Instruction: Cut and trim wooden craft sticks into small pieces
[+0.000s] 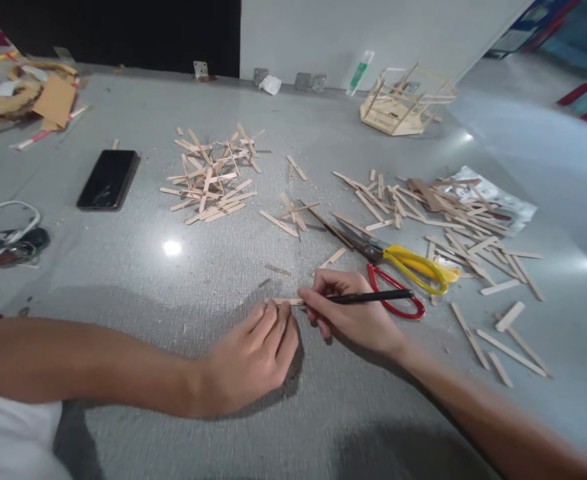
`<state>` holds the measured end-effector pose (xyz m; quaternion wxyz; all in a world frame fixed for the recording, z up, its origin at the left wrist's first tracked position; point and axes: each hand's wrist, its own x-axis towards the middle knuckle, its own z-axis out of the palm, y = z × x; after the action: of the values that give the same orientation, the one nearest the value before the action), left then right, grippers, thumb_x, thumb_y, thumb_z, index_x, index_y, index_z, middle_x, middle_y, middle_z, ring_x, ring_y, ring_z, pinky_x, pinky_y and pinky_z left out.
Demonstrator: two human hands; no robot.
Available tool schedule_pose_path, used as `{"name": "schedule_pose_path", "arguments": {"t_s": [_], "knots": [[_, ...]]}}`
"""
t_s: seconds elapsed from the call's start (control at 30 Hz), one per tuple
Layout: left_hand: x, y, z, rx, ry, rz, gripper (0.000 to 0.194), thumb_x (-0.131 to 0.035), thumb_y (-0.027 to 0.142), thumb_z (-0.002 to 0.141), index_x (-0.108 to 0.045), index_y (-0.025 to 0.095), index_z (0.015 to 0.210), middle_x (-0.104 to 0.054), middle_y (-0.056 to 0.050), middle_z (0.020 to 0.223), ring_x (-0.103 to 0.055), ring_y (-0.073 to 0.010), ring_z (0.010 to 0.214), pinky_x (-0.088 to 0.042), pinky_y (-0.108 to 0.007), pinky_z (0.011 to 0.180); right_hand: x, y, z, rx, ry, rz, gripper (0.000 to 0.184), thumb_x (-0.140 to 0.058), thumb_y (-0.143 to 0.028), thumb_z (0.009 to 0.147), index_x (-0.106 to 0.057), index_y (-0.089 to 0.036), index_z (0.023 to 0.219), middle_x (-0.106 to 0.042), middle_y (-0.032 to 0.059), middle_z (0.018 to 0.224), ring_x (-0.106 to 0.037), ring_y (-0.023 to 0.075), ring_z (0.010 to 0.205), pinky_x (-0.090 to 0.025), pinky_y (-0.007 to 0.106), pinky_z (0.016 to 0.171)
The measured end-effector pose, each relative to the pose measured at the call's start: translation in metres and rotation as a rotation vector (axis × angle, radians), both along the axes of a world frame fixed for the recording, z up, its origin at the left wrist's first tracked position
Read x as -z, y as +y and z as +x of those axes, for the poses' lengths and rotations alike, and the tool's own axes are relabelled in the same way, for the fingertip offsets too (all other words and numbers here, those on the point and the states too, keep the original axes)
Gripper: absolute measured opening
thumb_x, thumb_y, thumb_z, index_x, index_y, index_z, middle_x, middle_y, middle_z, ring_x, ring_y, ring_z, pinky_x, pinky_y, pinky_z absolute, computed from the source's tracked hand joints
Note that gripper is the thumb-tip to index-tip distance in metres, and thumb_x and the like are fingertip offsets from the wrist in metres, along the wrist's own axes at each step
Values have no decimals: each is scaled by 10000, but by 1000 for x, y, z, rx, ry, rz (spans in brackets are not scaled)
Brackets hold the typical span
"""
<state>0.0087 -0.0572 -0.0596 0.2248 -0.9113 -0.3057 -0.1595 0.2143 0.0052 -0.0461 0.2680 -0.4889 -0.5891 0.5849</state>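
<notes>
Grey bench, dark and pale panels behind. Left hand palm-down, fingers bent and close together, tips at a thin wooden stick lying on the bench in front of the person; thumb hidden, can't tell if gripping or only pressing. Right hand closed in a writing grip on a black pen, tip at the stick's right end. Scissors with red and yellow handles just beyond the right hand. Loose stick pile far left of them, more scattered sticks right. Phone at left, stick-built frame at back right.
</notes>
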Motion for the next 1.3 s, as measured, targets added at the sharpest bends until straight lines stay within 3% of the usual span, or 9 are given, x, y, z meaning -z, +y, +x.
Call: {"name": "schedule_pose_path", "arguments": {"t_s": [0.17, 0.33, 0.63, 0.8, 1.03, 1.3], "knots": [[0, 1, 0, 13, 14, 14, 276, -512, 141, 971, -694, 24, 1141, -773, -176, 1125, -736, -260, 1026, -549, -370, 967, 5, 3, 4, -22, -54, 67, 391, -677, -451, 940, -563, -199, 665, -625, -19, 485, -499, 79, 349, -351, 191, 349], [3, -1, -1, 12, 9, 18, 264, -534, 155, 986, -686, 23, 1157, -761, -199, 1153, -722, -264, 1061, -532, -374, 963, 8, 1, 2, -91, -169, 204, 415, -649, -422, 963, -519, -213, 629, -522, -54, 432, -487, 86, 369, -373, 214, 401], [-1, -1, 0, 21, -4, -24, 294, -503, 133, 979, -709, 6, 1146, -767, -203, 1133, -737, -267, 1033, -544, -341, 879, 9, -3, 2, -131, -237, 313, 445, -573, -406, 994, -465, -224, 603, -488, -54, 417, -386, 74, 379, -310, 229, 412], [-1, -2, -1, 33, -2, -19, 305, -522, 140, 970, -705, -21, 1155, -761, -227, 1131, -747, -289, 1035, -567, -344, 873, 11, -3, 0, -119, -223, 261, 412, -590, -392, 995, -495, -221, 633, -514, -60, 416, -427, 75, 369, -351, 223, 424], [-8, -3, -6, 153, 8, 108, 297, -517, 228, 1015, -763, 71, 1069, -807, -121, 998, -777, -228, 925, -606, -284, 823, 12, -3, 0, -94, -184, 208, 398, -619, -379, 986, -516, -218, 636, -504, -67, 407, -460, 77, 342, -361, 222, 404], [0, -4, -1, 52, -6, 29, 305, -585, 225, 987, -703, -20, 1125, -772, -227, 1087, -761, -286, 1032, -591, -343, 892, 15, -3, 1, -107, -195, 236, 379, -621, -345, 992, -531, -206, 652, -511, -75, 411, -453, 63, 344, -359, 202, 407]]}}
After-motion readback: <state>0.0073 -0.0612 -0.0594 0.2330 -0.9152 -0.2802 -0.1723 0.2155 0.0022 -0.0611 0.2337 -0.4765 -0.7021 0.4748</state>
